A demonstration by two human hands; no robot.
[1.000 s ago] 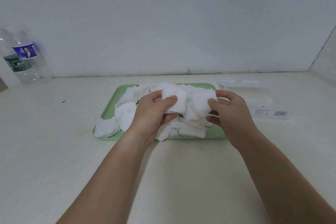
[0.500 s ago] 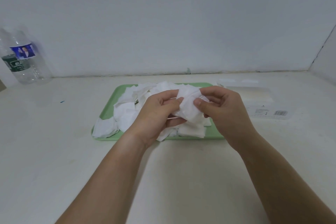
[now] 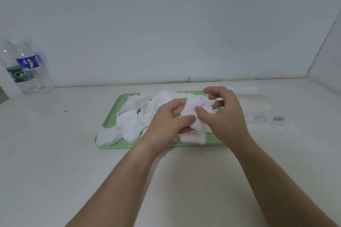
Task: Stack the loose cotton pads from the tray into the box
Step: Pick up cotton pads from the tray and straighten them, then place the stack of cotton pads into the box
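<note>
Both hands have drawn together since a second ago, when each held its own pad apart. Now the left hand (image 3: 166, 125) and right hand (image 3: 227, 116) meet above the pale green plastic tray (image 3: 110, 114), in the middle of the frame. Thumbs and curled fingers of both pinch one bundle of white square cotton pads (image 3: 193, 105); the right forefinger is lifted clear. More loose pads (image 3: 129, 125) lie heaped across the tray. The clear shallow plastic box (image 3: 258, 101) lies on the off-white bench (image 3: 55, 153) at the right of the frame, just beside the tray, with its long axis running left to right. It is to the right of the bundle, so the right hand is nearer. Both forearms reach up from the lower frame, wrists angled inward.
</note>
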